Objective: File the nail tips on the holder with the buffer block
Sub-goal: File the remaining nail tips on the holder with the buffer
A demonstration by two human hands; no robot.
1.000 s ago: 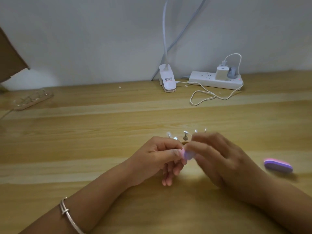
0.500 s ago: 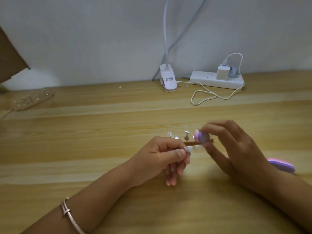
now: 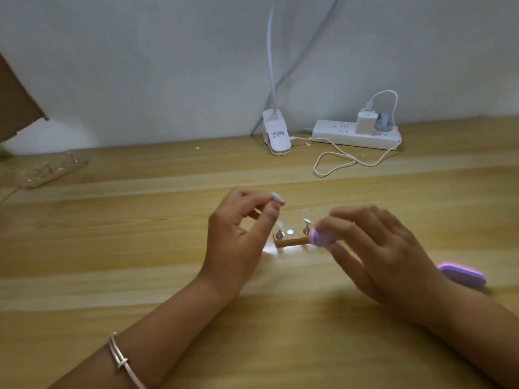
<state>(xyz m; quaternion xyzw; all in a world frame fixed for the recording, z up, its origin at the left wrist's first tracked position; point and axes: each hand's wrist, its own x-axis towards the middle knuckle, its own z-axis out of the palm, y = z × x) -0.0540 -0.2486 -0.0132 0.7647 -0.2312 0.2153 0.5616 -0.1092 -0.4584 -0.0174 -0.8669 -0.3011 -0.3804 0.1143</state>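
Pinching left hand: thumb and forefinger clamped on a small pale nail tip on what looks like its metal stud, lifted clear above the table, other fingers loosely curled beneath.
Other grip, right hand: fingertips grasping a small rounded purple-and-pink buffer block, held low, just in front of the right end of a small wooden bar holder; somewhat blurred.
Gap between the two: nail tip and block apart, not touching; tip higher and to the left of the block.
Holder: flat on the table between the hands; one metal stud at its left end, a bare shiny disc in the middle, probably the vacated seat, then a further stud carrying a pale tip; right end hidden behind the block.
Step in hand: judged as mid-task, one tip off the holder for filing, abrasive not yet on it.
Next move: bringing tip and block together, steadying the stud in the pinch, stroking the block lightly along the tip's free edge; gentle pressure advisable with so thin a piece and so narrow a hold.
Risk: tip slipping from the pinch, or standing studs knocked by the right hand.
Farther out: a second purple-and-pink buffer block lying to the right on the light wooden table; a silver bangle on the left wrist; by the wall a white clip-on lamp base and a white power strip with a plugged charger and a looped white cable.
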